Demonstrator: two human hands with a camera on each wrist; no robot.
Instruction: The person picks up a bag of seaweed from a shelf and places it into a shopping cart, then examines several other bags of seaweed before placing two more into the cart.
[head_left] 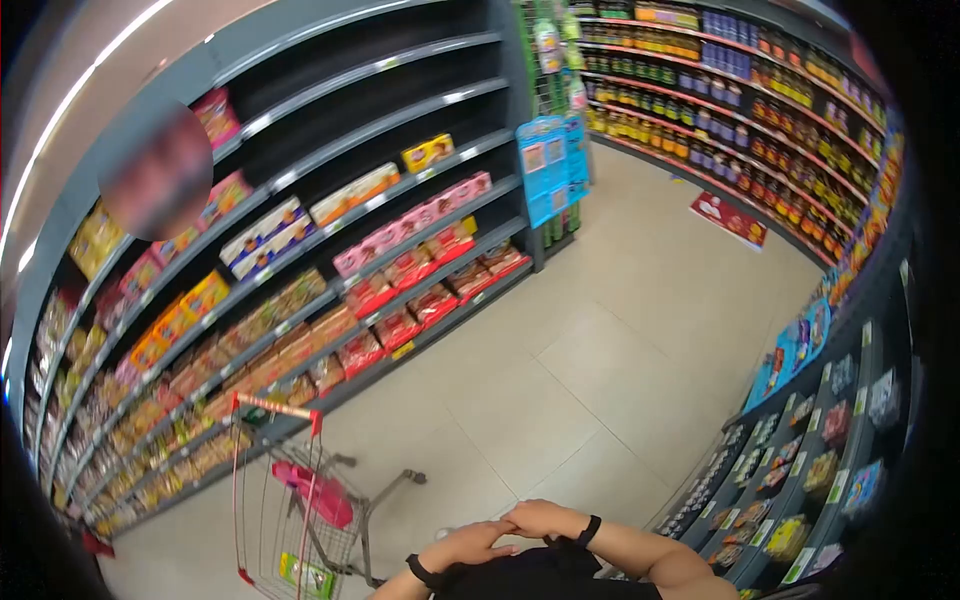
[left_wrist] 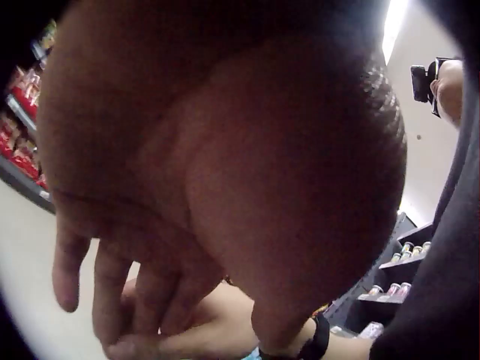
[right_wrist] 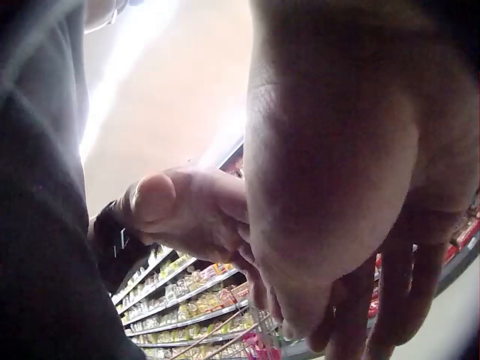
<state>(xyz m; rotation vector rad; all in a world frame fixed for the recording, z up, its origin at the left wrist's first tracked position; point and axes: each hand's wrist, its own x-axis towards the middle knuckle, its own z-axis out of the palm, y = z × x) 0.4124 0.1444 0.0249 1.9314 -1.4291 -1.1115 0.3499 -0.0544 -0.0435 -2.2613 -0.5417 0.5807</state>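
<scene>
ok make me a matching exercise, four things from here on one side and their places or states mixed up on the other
Things
1. bright pink item
2. red panel
3. blue display
4. left hand

Places and states
A. on the floor, near the shelves of jars
B. touching the right hand
C. at the end of the dark shelving
D. inside the shopping cart

Right pairs: 1-D, 2-A, 3-C, 4-B
</scene>
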